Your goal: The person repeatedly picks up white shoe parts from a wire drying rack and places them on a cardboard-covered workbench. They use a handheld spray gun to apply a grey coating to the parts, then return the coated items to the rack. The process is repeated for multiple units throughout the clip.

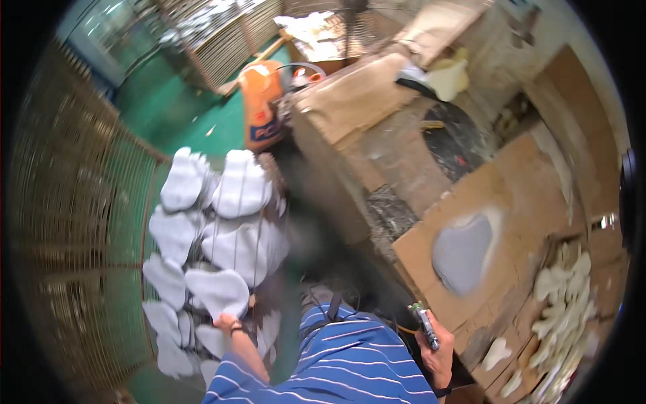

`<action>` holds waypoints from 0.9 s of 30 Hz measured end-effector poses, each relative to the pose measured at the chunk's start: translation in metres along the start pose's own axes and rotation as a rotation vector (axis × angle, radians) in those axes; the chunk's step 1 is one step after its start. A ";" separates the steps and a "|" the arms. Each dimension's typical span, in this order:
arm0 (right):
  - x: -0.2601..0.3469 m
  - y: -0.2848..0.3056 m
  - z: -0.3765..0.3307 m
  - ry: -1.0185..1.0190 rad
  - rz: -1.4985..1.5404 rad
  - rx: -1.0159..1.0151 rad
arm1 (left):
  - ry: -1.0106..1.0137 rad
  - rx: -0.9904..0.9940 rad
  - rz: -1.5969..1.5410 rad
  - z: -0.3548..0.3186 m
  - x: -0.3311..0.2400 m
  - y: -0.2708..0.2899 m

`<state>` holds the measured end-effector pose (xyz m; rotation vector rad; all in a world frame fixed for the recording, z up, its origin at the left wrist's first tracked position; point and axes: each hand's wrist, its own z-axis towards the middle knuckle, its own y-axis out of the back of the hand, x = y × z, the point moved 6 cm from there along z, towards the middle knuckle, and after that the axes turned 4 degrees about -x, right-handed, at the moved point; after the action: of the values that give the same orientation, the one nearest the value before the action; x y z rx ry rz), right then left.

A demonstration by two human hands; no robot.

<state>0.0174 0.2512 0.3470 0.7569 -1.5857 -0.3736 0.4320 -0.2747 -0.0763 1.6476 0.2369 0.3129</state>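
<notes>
1. Head view, left: the narrow end of a white foot-shaped piece (pixel 219 288) was pinched by the left hand (pixel 227 323), toward the right edge of the wire rack (pixel 142 262).
2. Head view, right: a small metallic tool (pixel 425 325) was gripped in the right hand (pixel 439 351), beside the worktop's (pixel 410 158) near edge.
3. Placing or lifting at the rack was judged in hand; which could not be told. Steady support and clearance from neighbouring pieces (pixel 166 279) were called for.

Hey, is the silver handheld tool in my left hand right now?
No, your right hand grips the silver handheld tool, while your left hand is at the narrow end of a white piece.
</notes>
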 end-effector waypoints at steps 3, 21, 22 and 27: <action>-0.001 0.007 -0.013 -0.095 0.079 -0.084 | 0.339 -0.189 -0.210 -0.004 -0.006 0.023; -0.007 0.145 -0.133 -0.230 0.000 -0.743 | -1.245 0.928 -0.645 -0.311 -0.321 0.066; -0.007 0.150 -0.139 -0.233 -0.008 -0.789 | -1.279 0.952 -0.624 -0.313 -0.321 0.057; -0.013 0.135 -0.155 -0.319 0.045 -0.641 | -1.253 1.052 -0.457 -0.308 -0.314 0.027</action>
<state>0.1334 0.3877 0.4494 0.1699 -1.6343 -0.9494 0.0316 -0.0947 -0.0428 2.3815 -0.2428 -1.3950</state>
